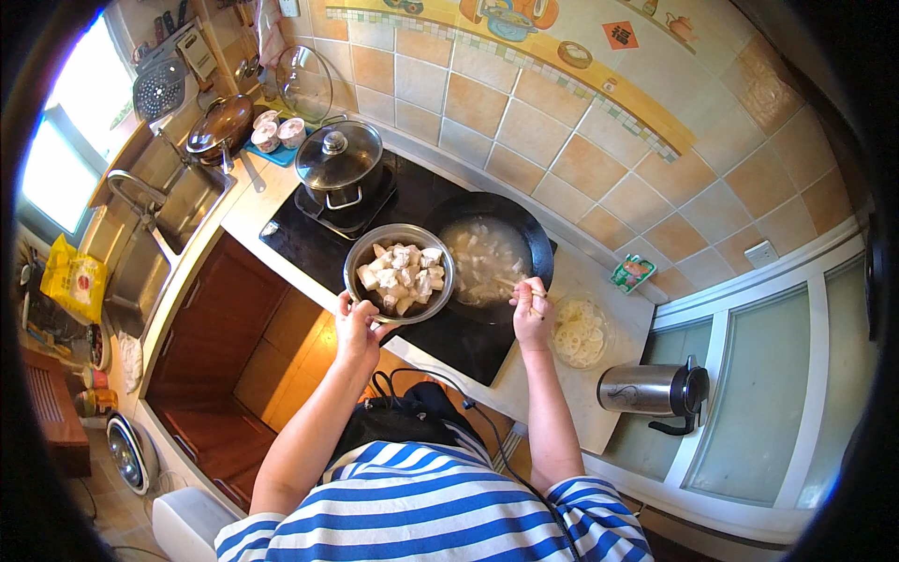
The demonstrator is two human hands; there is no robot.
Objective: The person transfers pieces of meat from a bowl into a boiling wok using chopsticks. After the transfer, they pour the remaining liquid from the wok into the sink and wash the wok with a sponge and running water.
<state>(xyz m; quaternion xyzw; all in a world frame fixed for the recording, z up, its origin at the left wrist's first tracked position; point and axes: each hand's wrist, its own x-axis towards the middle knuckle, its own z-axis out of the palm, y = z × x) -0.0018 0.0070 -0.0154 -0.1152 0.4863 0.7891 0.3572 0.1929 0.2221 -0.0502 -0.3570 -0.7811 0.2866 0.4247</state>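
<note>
My left hand (357,330) grips the near rim of a stainless steel bowl (449,298), held at the left side of a wok. Pale, chunky pieces of food (404,274) fill the bowl. Over the right edge of the dark wok (537,242), my right hand (532,316) holds a pair of chopsticks (507,282), their tips toward the food inside. Cloudy broth with small light pieces (484,256) lies in the wok, partly hidden by the bowl. Beneath both stretches a black cooktop (460,344).
Left of the wok stands a lidded pot (339,158). Sliced lotus root (581,334) sits in a clear bowl on the right counter, near a green packet (632,272) and a steel jug (650,388). A sink (200,204) is at far left. A cable (491,421) hangs before my body.
</note>
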